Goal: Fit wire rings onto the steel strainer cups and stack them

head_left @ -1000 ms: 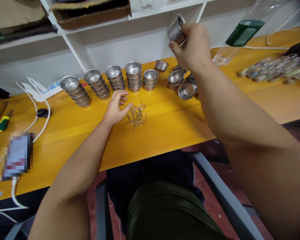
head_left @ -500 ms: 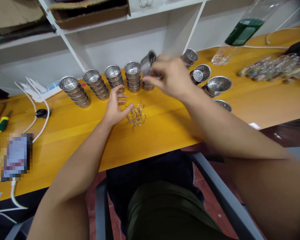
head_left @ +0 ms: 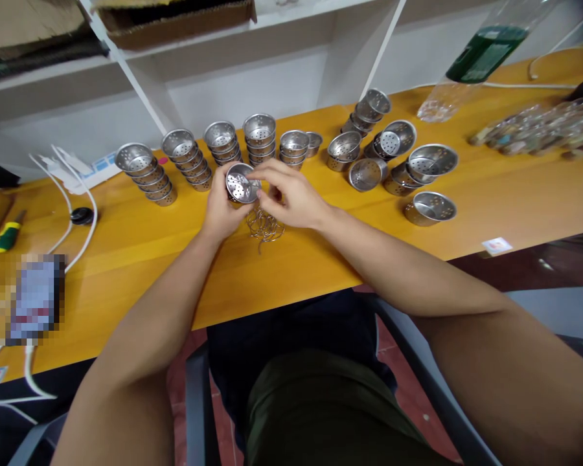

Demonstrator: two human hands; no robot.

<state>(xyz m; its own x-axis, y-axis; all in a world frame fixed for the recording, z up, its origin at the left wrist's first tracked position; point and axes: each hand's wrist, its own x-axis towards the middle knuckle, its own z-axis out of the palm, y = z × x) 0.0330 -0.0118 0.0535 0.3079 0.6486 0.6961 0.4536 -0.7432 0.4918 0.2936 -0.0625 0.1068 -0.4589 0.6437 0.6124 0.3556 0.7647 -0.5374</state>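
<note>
The left hand [head_left: 222, 208] grips a round, perforated silver metal cup [head_left: 238, 188] over the yellow wooden bench [head_left: 252, 285]; the right hand [head_left: 295, 195] bends fingers at its rim, grip unclear. Work looks partway: neat silver cup stacks [head_left: 187, 158] stand left, looser silver cups [head_left: 430, 210] right.

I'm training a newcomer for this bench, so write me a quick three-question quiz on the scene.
1. True or false: the left hand holds a perforated metal cup.
2. Multiple choice: which of these lies on the table closest to the right hand?
A) a screwdriver
B) a tangle of bent wires
C) a power strip
3. Fill in the colour: the bottle at the back right has a ____ label.

Key: 1. True. 2. B. 3. Green.
</note>
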